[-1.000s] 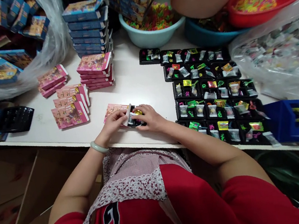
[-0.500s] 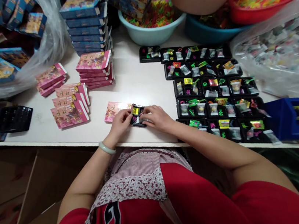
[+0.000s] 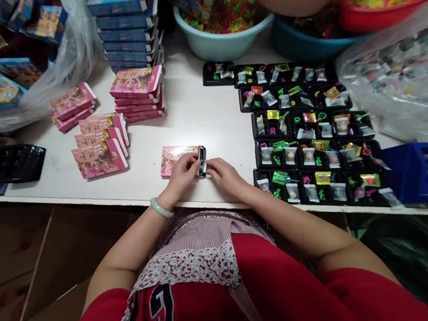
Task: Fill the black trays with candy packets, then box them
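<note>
A pink printed cardboard box (image 3: 169,158) lies on the white table in front of me. My left hand (image 3: 185,175) is closed on its right end, fingers pinching the edge by the opening. A black plastic tray (image 3: 202,154) sits mostly inside the box, with only a narrow strip sticking out on the right. My right hand (image 3: 224,176) has its fingertips against that outer end of the tray, fingers bent together. What lies in the tray is mostly hidden by the box and my fingers.
Rows of filled black trays (image 3: 276,151) lie to the right, beside a blue tape dispenser (image 3: 410,172). Pink boxes (image 3: 100,158) and a blue box stack (image 3: 126,29) stand left. Basins (image 3: 227,44) and a clear bag of wrapped pieces (image 3: 405,75) line the back.
The black tray has slid left into the pink box, so much less of it shows. My right hand has followed it, and the view has shifted slightly.
</note>
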`<action>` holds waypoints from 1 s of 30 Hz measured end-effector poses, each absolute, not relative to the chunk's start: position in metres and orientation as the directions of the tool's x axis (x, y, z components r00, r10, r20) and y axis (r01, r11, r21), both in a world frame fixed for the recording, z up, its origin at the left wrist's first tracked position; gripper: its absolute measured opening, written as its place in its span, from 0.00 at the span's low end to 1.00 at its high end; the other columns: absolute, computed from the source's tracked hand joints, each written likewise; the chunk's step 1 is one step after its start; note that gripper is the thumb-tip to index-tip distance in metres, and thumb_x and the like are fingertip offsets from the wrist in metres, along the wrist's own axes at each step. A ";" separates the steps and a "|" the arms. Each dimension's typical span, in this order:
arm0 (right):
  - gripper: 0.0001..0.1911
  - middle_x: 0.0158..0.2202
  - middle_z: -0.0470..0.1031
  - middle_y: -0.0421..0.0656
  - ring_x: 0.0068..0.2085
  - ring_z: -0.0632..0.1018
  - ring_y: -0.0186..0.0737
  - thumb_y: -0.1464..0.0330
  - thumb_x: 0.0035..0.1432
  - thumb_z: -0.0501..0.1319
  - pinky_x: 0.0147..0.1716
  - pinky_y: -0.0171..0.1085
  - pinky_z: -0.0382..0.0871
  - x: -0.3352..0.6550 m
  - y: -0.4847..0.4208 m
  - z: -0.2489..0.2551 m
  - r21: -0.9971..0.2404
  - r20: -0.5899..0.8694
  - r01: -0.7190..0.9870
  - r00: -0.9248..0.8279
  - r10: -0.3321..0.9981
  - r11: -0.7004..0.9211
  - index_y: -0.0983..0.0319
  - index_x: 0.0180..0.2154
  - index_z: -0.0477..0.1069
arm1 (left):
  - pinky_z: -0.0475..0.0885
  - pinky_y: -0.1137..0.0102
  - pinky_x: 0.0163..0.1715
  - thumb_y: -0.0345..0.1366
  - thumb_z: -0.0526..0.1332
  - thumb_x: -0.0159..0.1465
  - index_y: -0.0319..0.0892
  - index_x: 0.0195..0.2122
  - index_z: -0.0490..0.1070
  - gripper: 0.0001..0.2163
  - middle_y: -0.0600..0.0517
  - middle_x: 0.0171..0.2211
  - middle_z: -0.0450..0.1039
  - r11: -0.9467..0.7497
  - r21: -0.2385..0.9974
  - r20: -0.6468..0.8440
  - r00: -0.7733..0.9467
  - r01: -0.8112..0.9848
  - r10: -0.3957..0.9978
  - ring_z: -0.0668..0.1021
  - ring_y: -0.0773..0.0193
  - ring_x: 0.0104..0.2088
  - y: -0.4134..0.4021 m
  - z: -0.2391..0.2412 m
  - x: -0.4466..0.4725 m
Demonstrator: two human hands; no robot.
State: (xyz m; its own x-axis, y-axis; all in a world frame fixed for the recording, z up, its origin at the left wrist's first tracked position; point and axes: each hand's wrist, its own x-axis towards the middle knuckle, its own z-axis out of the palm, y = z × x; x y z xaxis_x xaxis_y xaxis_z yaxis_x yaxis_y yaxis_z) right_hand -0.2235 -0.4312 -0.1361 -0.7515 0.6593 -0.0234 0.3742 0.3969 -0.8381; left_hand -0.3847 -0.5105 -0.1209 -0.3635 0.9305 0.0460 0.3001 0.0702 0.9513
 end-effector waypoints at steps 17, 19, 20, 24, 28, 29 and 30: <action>0.06 0.23 0.73 0.33 0.28 0.75 0.36 0.69 0.48 0.65 0.32 0.36 0.73 -0.272 -0.428 -0.109 -0.956 -0.290 0.163 -0.666 0.688 -0.245 0.58 0.28 0.68 | 0.77 0.58 0.51 0.33 0.59 0.70 0.44 0.33 0.70 0.06 0.43 0.50 0.81 -0.130 0.783 0.376 -0.296 0.609 0.878 0.81 0.56 0.51 -0.529 -0.088 -0.385; 0.03 0.25 0.75 0.34 0.29 0.76 0.35 0.69 0.49 0.65 0.34 0.36 0.73 -0.293 -0.416 -0.092 -0.984 -0.153 0.035 -0.683 0.714 -0.177 0.59 0.29 0.71 | 0.77 0.59 0.51 0.33 0.58 0.71 0.43 0.34 0.70 0.06 0.43 0.50 0.80 -0.172 0.706 0.471 -0.274 0.687 0.838 0.81 0.57 0.51 -0.519 -0.062 -0.403; 0.02 0.26 0.76 0.35 0.30 0.77 0.35 0.69 0.51 0.64 0.36 0.36 0.74 -0.307 -0.405 -0.081 -0.991 -0.086 -0.018 -0.687 0.722 -0.135 0.59 0.29 0.73 | 0.77 0.60 0.51 0.33 0.58 0.71 0.43 0.34 0.70 0.07 0.43 0.50 0.80 -0.181 0.670 0.506 -0.265 0.720 0.821 0.81 0.57 0.51 -0.509 -0.049 -0.417; 0.03 0.28 0.77 0.36 0.33 0.78 0.35 0.72 0.57 0.63 0.43 0.38 0.76 -0.382 -0.346 -0.038 -0.989 0.001 -0.106 -0.715 0.700 -0.107 0.60 0.32 0.76 | 0.74 0.61 0.53 0.32 0.60 0.70 0.42 0.34 0.70 0.06 0.47 0.44 0.80 -0.113 0.604 0.555 -0.315 0.789 0.770 0.80 0.56 0.50 -0.435 -0.018 -0.487; 0.05 0.23 0.73 0.35 0.29 0.76 0.32 0.76 0.55 0.64 0.41 0.36 0.75 -0.441 -0.302 -0.018 -0.977 -0.170 0.030 -0.708 0.685 -0.211 0.62 0.28 0.73 | 0.73 0.60 0.52 0.32 0.60 0.70 0.43 0.34 0.71 0.06 0.46 0.37 0.78 -0.016 0.625 0.526 -0.406 0.781 0.747 0.80 0.55 0.46 -0.364 -0.026 -0.535; 0.05 0.23 0.72 0.35 0.29 0.75 0.31 0.76 0.55 0.64 0.39 0.35 0.74 -0.445 -0.297 -0.018 -0.973 -0.206 0.070 -0.689 0.695 -0.219 0.62 0.28 0.72 | 0.73 0.59 0.53 0.33 0.60 0.70 0.43 0.35 0.71 0.06 0.45 0.38 0.78 0.012 0.624 0.505 -0.415 0.782 0.757 0.79 0.54 0.47 -0.358 -0.031 -0.540; 0.05 0.23 0.72 0.35 0.28 0.74 0.31 0.76 0.55 0.64 0.38 0.34 0.74 -0.443 -0.294 -0.019 -0.970 -0.230 0.102 -0.670 0.706 -0.220 0.62 0.29 0.72 | 0.73 0.58 0.53 0.34 0.60 0.70 0.42 0.36 0.72 0.05 0.44 0.39 0.78 0.037 0.615 0.488 -0.417 0.788 0.767 0.79 0.52 0.48 -0.359 -0.035 -0.543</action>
State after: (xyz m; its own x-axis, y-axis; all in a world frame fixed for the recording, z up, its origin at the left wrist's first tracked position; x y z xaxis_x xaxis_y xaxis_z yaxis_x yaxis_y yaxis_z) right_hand -0.4431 -0.2942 -0.0195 -0.6696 0.7062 -0.2303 0.1019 -0.2198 -0.9702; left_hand -0.5433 -0.3592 -0.0353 -0.4170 0.7670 0.4877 0.7878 0.0374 0.6148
